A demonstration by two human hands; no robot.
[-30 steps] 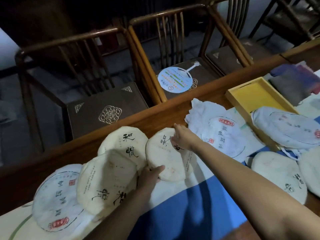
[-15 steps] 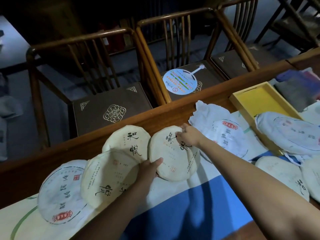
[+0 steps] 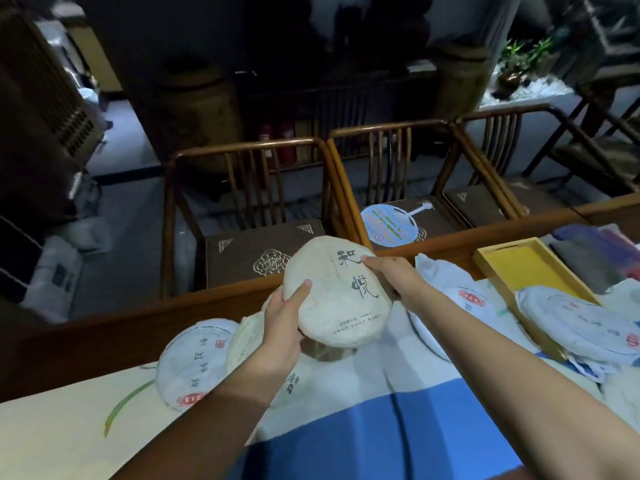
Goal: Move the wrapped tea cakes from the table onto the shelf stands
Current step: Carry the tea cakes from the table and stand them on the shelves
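Observation:
A round cream-wrapped tea cake point(image 3: 341, 299) with black brush characters is lifted off the table, held between both hands. My left hand point(image 3: 284, 323) grips its left edge, thumb on top. My right hand point(image 3: 393, 275) grips its right edge. Another cream cake point(image 3: 247, 337) lies partly hidden under my left hand. A white-wrapped cake with a red seal point(image 3: 190, 362) lies at the left on the cloth. More white-wrapped cakes lie at the right point(image 3: 581, 323) and beside my right arm point(image 3: 464, 296). No shelf stand is in view.
A yellow wooden tray point(image 3: 519, 265) sits at the right under one cake. The blue and cream cloth point(image 3: 381, 417) covers the table point(image 3: 104, 341). Wooden chairs point(image 3: 249, 209) stand close behind the table's far edge; a round paper fan point(image 3: 389, 225) lies on one seat.
Both hands have lifted the cream tea cake off the table and raised it. The view has tilted up, showing more of the room behind the chairs.

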